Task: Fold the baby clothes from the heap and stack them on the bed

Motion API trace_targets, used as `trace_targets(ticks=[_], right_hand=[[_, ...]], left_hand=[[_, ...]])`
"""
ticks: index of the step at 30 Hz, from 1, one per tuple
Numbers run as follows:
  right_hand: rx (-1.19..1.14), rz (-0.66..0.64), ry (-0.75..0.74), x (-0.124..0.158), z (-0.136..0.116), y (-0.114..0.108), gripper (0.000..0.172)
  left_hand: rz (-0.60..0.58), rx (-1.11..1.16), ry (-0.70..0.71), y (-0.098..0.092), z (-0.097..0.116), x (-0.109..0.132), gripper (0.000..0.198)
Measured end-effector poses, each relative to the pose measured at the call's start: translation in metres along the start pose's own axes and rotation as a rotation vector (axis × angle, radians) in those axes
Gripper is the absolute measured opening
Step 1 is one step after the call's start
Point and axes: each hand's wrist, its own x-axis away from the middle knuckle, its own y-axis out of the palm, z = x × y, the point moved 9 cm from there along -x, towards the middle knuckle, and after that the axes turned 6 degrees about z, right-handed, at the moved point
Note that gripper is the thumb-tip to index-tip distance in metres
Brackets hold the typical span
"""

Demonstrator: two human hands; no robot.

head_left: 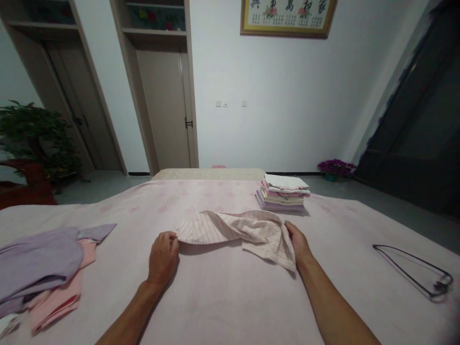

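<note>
Pink bed (215, 306): striped cloth (233, 232), folded stack (282, 194), lilac garment (39, 258), wire hanger (440, 287).

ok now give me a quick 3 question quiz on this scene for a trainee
1. What colour is the bottom garment in the folded stack?
2. True or false: the wire hanger lies on the pink bedspread, to the right of the right hand.
3. What do the left hand and the right hand both hold? A) the striped garment B) the wire hanger C) the folded stack

Key: 1. lilac 2. true 3. A
</note>
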Motion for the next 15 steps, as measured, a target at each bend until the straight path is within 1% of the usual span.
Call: trace_targets(ticks=[2, 3, 5, 7, 8, 10, 12, 15], right_hand=[[-0.056, 0.057, 0.053, -0.005, 0.005, -0.017, 0.045], [-0.047, 0.054, 0.069, -0.007, 0.007, -0.02, 0.047], [0.016, -0.014, 0.083, -0.006, 0.01, -0.015, 0.055], [0.167, -0.094, 0.047, -0.004, 0.012, -0.005, 0.062], [0.264, -0.117, 0.01, -0.002, 0.013, 0.001, 0.063], [0.432, -0.12, -0.084, 0.0, 0.011, 0.008, 0.055], [0.5, -0.118, -0.153, 0.002, 0.01, 0.012, 0.043], [0.467, -0.089, -0.185, 0.001, 0.012, 0.008, 0.035]], left_hand=[[0.023, 0.014, -0.036, -0.003, -0.006, -0.001, 0.014], [0.024, 0.023, -0.051, -0.003, -0.008, -0.001, 0.014], [0.001, 0.057, -0.062, 0.0, -0.009, -0.002, 0.016], [-0.047, 0.093, -0.03, 0.006, -0.006, -0.002, 0.017], [-0.076, 0.1, -0.004, 0.01, -0.003, -0.001, 0.019], [-0.142, 0.077, 0.057, 0.02, 0.002, 0.001, 0.028], [-0.208, 0.016, 0.088, 0.028, 0.003, 0.004, 0.033], [-0.275, -0.06, 0.057, 0.035, 0.0, 0.006, 0.019]])
